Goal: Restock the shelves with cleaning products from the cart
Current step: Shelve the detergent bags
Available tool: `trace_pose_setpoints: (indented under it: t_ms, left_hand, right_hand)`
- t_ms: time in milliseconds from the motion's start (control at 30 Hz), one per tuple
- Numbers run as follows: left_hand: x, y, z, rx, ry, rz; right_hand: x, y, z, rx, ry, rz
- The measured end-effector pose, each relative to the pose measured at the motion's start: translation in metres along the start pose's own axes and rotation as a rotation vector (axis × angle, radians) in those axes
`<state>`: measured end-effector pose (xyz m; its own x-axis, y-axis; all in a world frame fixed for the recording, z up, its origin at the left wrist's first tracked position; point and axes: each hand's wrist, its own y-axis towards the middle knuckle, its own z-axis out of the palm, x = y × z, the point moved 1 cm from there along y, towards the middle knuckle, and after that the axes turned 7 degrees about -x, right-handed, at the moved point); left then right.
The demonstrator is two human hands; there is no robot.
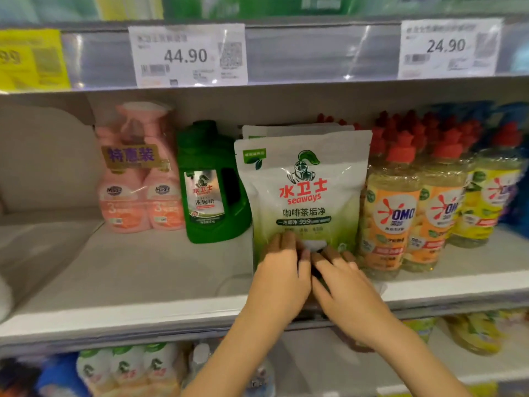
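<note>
A white and green Seaways pouch (305,190) stands upright at the front of the grey middle shelf (143,282), with more of the same pouches stacked behind it. My left hand (282,270) lies flat against the pouch's lower front, fingers straight. Beside it, my right hand (343,282) presses the bottom of the same pouch with straight fingers. The two hands touch each other at the pouch's base. The cart is out of view.
Left of the pouch stand a green jug (211,184) and a pink twin-pack of spray bottles (140,179). Yellow OMO bottles (400,207) with red caps crowd the right side. Price tags (189,55) hang on the shelf above. More products fill the lower shelf.
</note>
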<state>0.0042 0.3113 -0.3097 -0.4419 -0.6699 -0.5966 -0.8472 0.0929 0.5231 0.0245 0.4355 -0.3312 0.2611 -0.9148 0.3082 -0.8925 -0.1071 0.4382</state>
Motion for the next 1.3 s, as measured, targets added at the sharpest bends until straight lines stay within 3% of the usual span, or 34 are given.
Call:
trace_pose_setpoints:
  t_ms: [200,367,567,767,867,1100,1200,1300]
  left_hand:
    - [0.005,0.036,0.026,0.222,0.18,-0.292]
    - [0.004,0.037,0.03,0.216,0.131,-0.322]
    - [0.0,0.04,0.023,0.237,0.067,-0.39]
    - [-0.018,0.002,-0.015,0.127,-0.352,-0.221]
    - [-0.029,-0.03,-0.041,0.085,-0.509,-0.198]
    - [-0.023,-0.111,-0.097,0.015,-0.52,-0.359]
    - [-0.01,-0.154,-0.127,-0.136,-0.422,-0.462]
    - [0.007,-0.205,-0.166,-0.31,-0.329,-0.573]
  right_hand:
    - [-0.006,0.045,0.009,0.065,0.107,0.052]
    - [-0.009,0.047,0.013,0.147,0.137,0.087]
    - [-0.002,0.044,0.001,0.109,0.266,0.102]
    - [0.02,0.009,-0.032,-0.124,0.576,0.055]
    - [0.033,-0.013,-0.049,-0.147,0.731,-0.007]
    - [0.075,-0.056,-0.039,0.055,0.906,-0.17]
    - [0.115,-0.07,-0.013,0.176,1.017,-0.237]
    - [0.169,-0.088,0.01,0.401,1.153,-0.333]
